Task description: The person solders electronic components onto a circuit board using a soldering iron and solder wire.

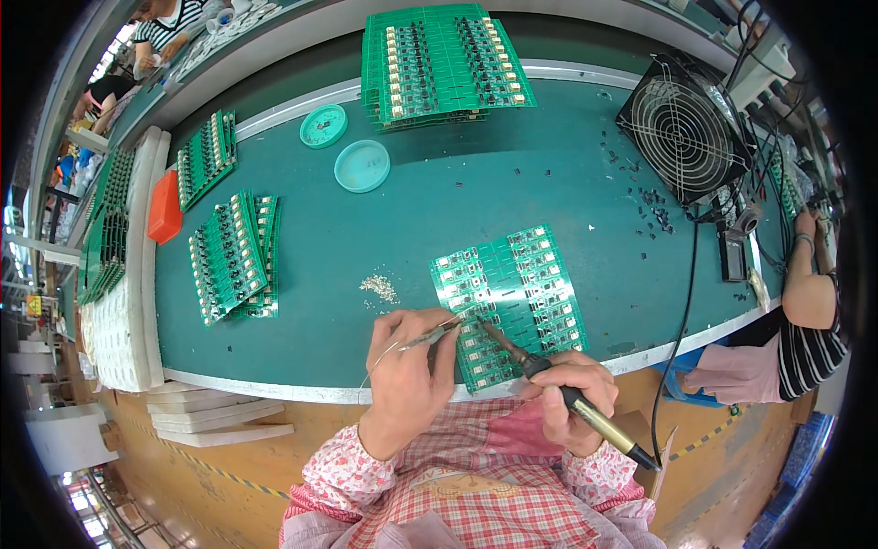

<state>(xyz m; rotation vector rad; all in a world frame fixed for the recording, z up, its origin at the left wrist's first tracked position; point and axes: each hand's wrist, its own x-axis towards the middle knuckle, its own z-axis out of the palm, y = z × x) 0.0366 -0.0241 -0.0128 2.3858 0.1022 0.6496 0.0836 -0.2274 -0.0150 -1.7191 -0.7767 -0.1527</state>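
Observation:
A green circuit board panel (540, 302) with rows of small white and black parts lies flat at the near edge of the bench. My left hand (407, 371) is closed on metal tweezers (428, 338), whose tips point at the panel's left column. A thin wire (378, 362), probably solder, curves out from the same hand. Gripped in my right hand (583, 389) is a soldering iron (599, 423) with a black and gold handle. Its tip reaches the panel close to the tweezer tips; the exact contact there is too small to make out.
Left of the panel lies a heap of tiny pale parts (380, 290). Two round teal dishes (362, 166), board stacks (448, 69) and a red box (165, 208) stand farther back. A black fan (681, 128), scattered black parts (654, 206) and the iron's cord (681, 320) occupy the right.

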